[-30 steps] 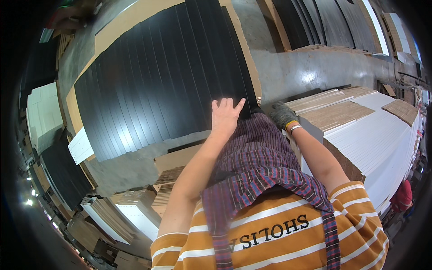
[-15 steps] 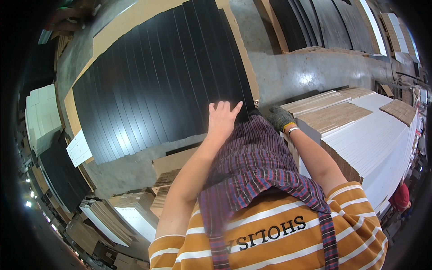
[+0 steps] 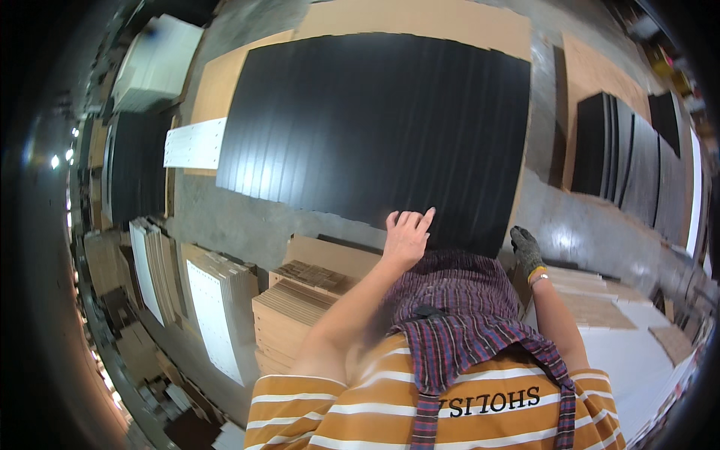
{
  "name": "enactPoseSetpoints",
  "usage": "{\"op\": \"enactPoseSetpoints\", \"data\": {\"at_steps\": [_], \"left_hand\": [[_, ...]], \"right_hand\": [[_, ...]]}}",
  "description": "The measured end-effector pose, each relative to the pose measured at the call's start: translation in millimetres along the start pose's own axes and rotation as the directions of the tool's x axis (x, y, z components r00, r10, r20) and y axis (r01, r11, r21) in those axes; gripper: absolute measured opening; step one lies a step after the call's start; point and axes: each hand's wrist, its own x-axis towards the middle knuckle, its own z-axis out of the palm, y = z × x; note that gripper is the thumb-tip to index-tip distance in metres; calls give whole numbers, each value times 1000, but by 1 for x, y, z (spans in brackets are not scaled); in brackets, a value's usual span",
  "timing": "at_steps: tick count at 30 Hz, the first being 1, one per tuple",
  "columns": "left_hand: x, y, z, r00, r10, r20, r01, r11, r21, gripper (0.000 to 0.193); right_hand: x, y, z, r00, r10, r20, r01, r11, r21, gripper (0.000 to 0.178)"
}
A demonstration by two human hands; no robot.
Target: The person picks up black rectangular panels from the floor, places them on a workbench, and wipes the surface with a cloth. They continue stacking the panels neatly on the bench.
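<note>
A broad layer of long black boards lies side by side in front of me. My bare left hand is at their near edge, fingers apart and thumb out; whether it presses on the boards I cannot tell. My right hand wears a dark grey knitted glove with a yellow cuff. It hangs just beyond the right near corner of the boards, fingers loosely stretched, with nothing visible in it. My purple checked apron covers part of the near edge.
Tan sheet board shows around the black boards. A white panel with holes juts out at left. Brown-edged board stacks stand near left, white panels near right. Another black stack stands far right across grey floor.
My view has turned, so the black boards show more squarely and the white panels on the right sit lower. My gloved right hand has moved away from those panels. My left hand stays by the boards.
</note>
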Motion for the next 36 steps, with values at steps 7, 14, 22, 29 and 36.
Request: {"op": "enactPoseSetpoints", "data": {"at_steps": [7, 14, 22, 29, 36], "left_hand": [[-51, -84, -10, 900, -389, -198, 400, 916, 18, 59], [-104, -217, -40, 649, -717, -256, 748, 662, 45, 63], [-127, -385, -137, 303, -923, -237, 947, 263, 185, 60], [-146, -388, -116, 449, -876, -178, 889, 419, 182, 57], [-205, -315, -91, 406, -914, 9, 896, 400, 193, 58]], "right_hand": [[29, -11, 24, 990, -131, 60, 141, 965, -220, 59], [11, -49, 28, 996, -85, -21, 55, 791, -609, 59], [6, -60, 33, 985, 110, -136, -155, 904, -398, 50], [32, -19, 2, 994, -9, -105, -53, 816, -576, 52], [13, -53, 23, 997, -27, -76, -27, 775, -631, 57]]}}
